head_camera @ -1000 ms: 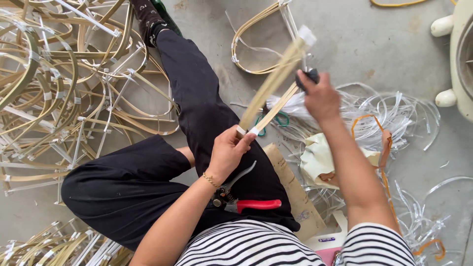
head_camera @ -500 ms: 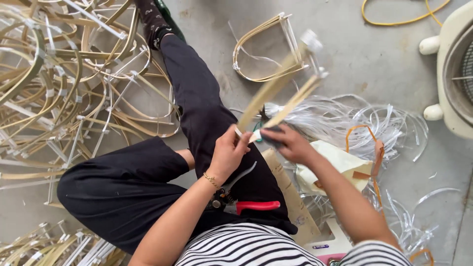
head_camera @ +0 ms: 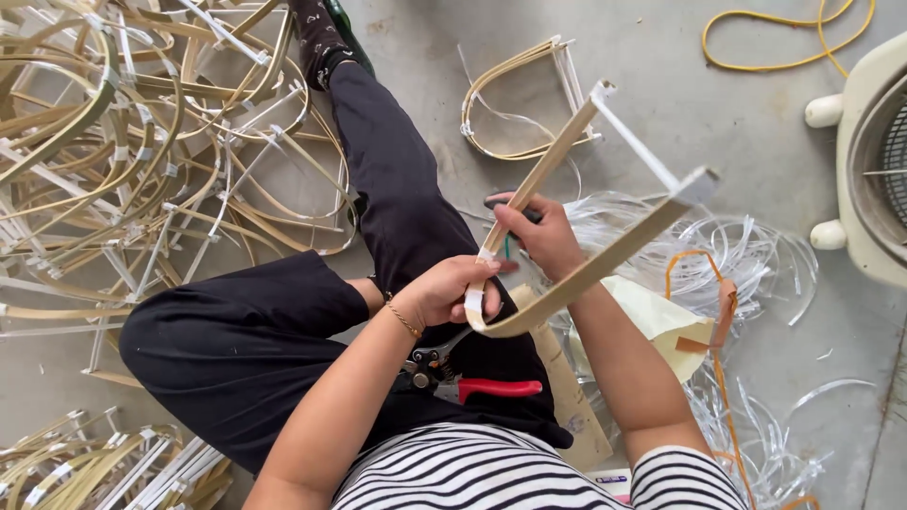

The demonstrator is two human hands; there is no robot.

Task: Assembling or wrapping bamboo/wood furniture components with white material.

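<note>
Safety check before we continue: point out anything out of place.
The red-handled cutters lie loose on the person's lap, right under the left hand. Loose white strips and a yellow cord are strewn across the floor.

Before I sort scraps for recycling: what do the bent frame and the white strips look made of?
Frame: likely bamboo or split cane, matt tan, bent into a U with pale tape at the bend. Strips: probably plastic strapping, glossy, translucent white, lying in springy curls on the floor.

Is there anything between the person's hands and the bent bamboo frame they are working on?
Nothing visible. The left hand already grips the bent bamboo frame at its curved end, and the right hand holds a dark-handled tool against one strip. The red-handled pliers lie on the lap below, out of the way.
</note>
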